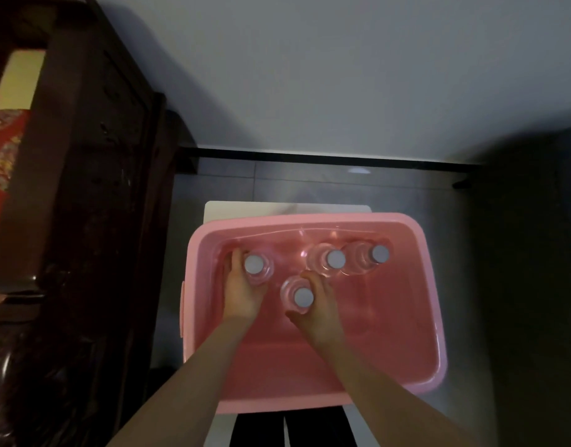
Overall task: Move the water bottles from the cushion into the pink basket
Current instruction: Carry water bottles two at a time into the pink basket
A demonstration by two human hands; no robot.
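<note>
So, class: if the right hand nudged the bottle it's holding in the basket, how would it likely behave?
The bottle in the right hand stands upright and looks tall and narrow, so a push up high would probably tip it. Its clear round body looks smooth, so it may slip and, once down, roll across the basket floor. How full it is can't be told.
</note>
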